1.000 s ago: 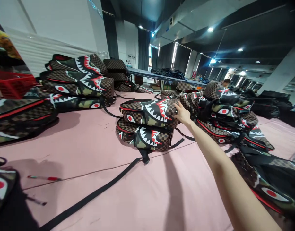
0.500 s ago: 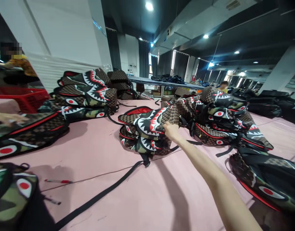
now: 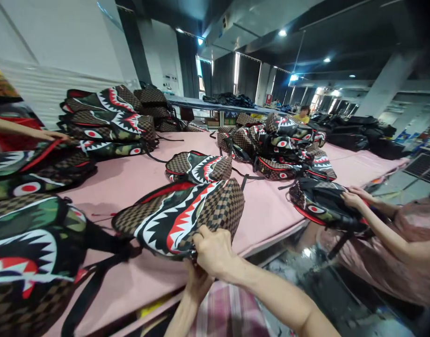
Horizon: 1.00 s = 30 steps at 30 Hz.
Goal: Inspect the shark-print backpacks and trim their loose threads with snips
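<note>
A brown-checked backpack (image 3: 186, 215) with a printed shark mouth and red-edged opening lies before me, its near end close to the table's front edge. My right hand (image 3: 215, 250) is closed on its near lower edge, fingers curled around the fabric. Just below, my left hand (image 3: 198, 281) grips the same edge from underneath, its fingers partly hidden by the bag and my right hand. A second shark backpack (image 3: 204, 168) sits right behind. To the left, a camouflage and checked backpack (image 3: 21, 252) has black straps trailing towards the one I hold.
The pink-covered table (image 3: 267, 201) carries stacked shark backpacks at the back left (image 3: 109, 117) and back right (image 3: 285, 145). A co-worker's hands (image 3: 355, 196) handle a backpack (image 3: 316, 201) on the right; another person's hand (image 3: 55, 135) touches one on the left. Black bags (image 3: 355, 135) lie further back.
The top backpack has come off the small middle pile towards me, leaving one behind. My left hand has come into view on it. At right, a co-worker's hands now show on a backpack.
</note>
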Motion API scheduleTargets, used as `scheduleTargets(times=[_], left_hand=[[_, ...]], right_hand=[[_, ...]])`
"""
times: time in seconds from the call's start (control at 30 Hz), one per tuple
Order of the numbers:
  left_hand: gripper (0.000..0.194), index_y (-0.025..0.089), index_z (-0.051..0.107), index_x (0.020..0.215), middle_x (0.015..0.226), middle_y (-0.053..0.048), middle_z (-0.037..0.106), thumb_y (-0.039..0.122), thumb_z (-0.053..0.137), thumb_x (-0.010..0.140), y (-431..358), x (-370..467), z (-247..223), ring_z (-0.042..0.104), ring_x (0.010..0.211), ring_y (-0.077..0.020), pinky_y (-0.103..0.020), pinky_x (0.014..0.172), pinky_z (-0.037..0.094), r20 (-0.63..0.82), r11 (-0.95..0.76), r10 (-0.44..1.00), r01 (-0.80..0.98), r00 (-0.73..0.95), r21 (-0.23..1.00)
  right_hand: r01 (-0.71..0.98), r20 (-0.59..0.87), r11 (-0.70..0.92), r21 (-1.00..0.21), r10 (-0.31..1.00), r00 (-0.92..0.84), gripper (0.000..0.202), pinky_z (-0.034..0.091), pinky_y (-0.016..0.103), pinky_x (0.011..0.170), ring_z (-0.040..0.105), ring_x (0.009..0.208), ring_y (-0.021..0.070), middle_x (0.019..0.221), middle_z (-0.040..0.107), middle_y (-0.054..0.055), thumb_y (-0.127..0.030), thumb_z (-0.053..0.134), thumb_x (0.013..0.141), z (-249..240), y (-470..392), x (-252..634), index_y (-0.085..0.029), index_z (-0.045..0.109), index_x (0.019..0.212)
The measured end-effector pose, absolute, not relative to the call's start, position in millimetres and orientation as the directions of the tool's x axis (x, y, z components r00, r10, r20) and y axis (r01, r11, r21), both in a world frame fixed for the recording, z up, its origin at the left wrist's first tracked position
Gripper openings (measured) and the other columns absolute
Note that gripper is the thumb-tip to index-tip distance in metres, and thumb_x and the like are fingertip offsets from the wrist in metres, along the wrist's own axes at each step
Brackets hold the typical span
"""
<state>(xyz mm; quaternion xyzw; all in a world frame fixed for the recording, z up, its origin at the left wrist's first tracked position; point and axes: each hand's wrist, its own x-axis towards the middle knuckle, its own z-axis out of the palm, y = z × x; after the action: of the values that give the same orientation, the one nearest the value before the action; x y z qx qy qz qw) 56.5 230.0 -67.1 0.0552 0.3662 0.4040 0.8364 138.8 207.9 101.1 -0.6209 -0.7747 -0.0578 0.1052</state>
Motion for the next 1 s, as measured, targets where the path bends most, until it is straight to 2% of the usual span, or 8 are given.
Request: scheduleTargets(times=[0.13, 0.23, 0.37, 0.5, 0.67, 0.8, 0.9, 1.0], left_hand=[[0.045, 0.028, 0.048, 0.127, 0.106, -0.007, 0.067, 0.048, 0.032, 0.09, 184, 29, -37, 0.062, 0.094, -0.0223, -0.035, 0.072, 0.053, -0.453, 0.496, 0.849, -0.707, 0.272, 0.504], [0.039, 0.019, 0.049, 0.125, 0.098, -0.009, 0.068, 0.034, 0.04, 0.091, 166, 7, 1, 0.064, 0.074, -0.0181, -0.027, 0.055, 0.052, -0.41, 0.46, 0.883, -0.594, 0.228, 0.66], [0.043, 0.011, 0.056, 0.116, 0.085, -0.009, 0.069, 0.042, 0.044, 0.088, 168, -1, 49, 0.056, 0.05, -0.0119, -0.019, 0.036, 0.039, -0.399, 0.411, 0.908, -0.455, 0.128, 0.79], [0.046, 0.009, 0.06, 0.108, 0.081, -0.011, 0.069, 0.047, 0.049, 0.084, 172, 2, 69, 0.055, 0.047, -0.0117, -0.019, 0.035, 0.037, -0.394, 0.4, 0.914, -0.401, 0.101, 0.824], [0.043, 0.009, 0.06, 0.108, 0.085, -0.013, 0.07, 0.044, 0.048, 0.085, 173, 2, 72, 0.059, 0.049, -0.0134, -0.019, 0.036, 0.039, -0.402, 0.399, 0.913, -0.371, 0.074, 0.838], [0.041, 0.012, 0.057, 0.115, 0.094, -0.014, 0.069, 0.041, 0.044, 0.088, 165, -10, 69, 0.065, 0.063, -0.0175, -0.02, 0.039, 0.042, -0.389, 0.395, 0.917, -0.353, 0.092, 0.848], [0.04, 0.017, 0.054, 0.121, 0.096, -0.012, 0.07, 0.037, 0.044, 0.089, 148, -31, 40, 0.067, 0.074, -0.0198, -0.023, 0.047, 0.049, -0.439, 0.443, 0.894, -0.349, 0.094, 0.826], [0.039, 0.017, 0.051, 0.124, 0.091, -0.011, 0.071, 0.032, 0.042, 0.089, 125, -61, -14, 0.067, 0.073, -0.0196, -0.024, 0.05, 0.05, -0.554, 0.534, 0.829, -0.387, 0.068, 0.752]], right_hand=[[0.964, 0.239, 0.202, -0.175, 0.958, -0.157, 0.021, 0.042, 0.025, 0.06, 0.062, 0.074, 0.0181, 0.094, 0.064, 0.002, -0.036, 0.055, 0.081, 122, 180, 148, -0.024, 0.064, 0.096], [0.912, 0.334, 0.234, -0.338, 0.935, -0.116, 0.026, 0.042, 0.026, 0.07, 0.061, 0.086, 0.0188, 0.095, 0.066, 0.001, -0.041, 0.053, 0.084, 139, 181, 157, -0.027, 0.065, 0.103], [0.736, 0.375, 0.316, -0.599, 0.922, -0.091, 0.027, 0.041, 0.025, 0.072, 0.06, 0.078, 0.0163, 0.075, 0.065, 0.0, -0.034, 0.047, 0.087, 164, 200, 171, -0.019, 0.068, 0.084], [0.552, 0.361, 0.31, -0.774, 0.932, -0.018, 0.031, 0.042, 0.023, 0.065, 0.055, 0.067, 0.0138, 0.064, 0.059, -0.002, -0.039, 0.051, 0.082, 174, 215, 188, -0.013, 0.065, 0.075], [0.437, 0.342, 0.294, -0.85, 0.939, 0.033, 0.024, 0.042, 0.021, 0.059, 0.053, 0.064, 0.0118, 0.07, 0.063, 0.0, -0.036, 0.055, 0.077, 168, 217, 186, -0.014, 0.066, 0.076], [0.205, 0.288, 0.286, -0.936, 0.957, -0.02, 0.031, 0.035, 0.018, 0.046, 0.045, 0.052, 0.0076, 0.082, 0.067, 0.004, -0.04, 0.056, 0.076, 157, 219, 193, -0.014, 0.068, 0.086], [0.062, 0.176, 0.167, -0.984, 0.959, 0.221, 0.039, 0.035, 0.018, 0.047, 0.041, 0.05, 0.0057, 0.095, 0.067, 0.006, -0.046, 0.051, 0.077, 124, 219, 222, -0.015, 0.066, 0.097], [0.048, 0.039, 0.021, -0.999, 0.904, 0.427, 0.042, 0.038, 0.018, 0.052, 0.046, 0.056, 0.0078, 0.094, 0.066, 0.01, -0.045, 0.046, 0.079, 60, 205, 246, -0.011, 0.064, 0.097]])
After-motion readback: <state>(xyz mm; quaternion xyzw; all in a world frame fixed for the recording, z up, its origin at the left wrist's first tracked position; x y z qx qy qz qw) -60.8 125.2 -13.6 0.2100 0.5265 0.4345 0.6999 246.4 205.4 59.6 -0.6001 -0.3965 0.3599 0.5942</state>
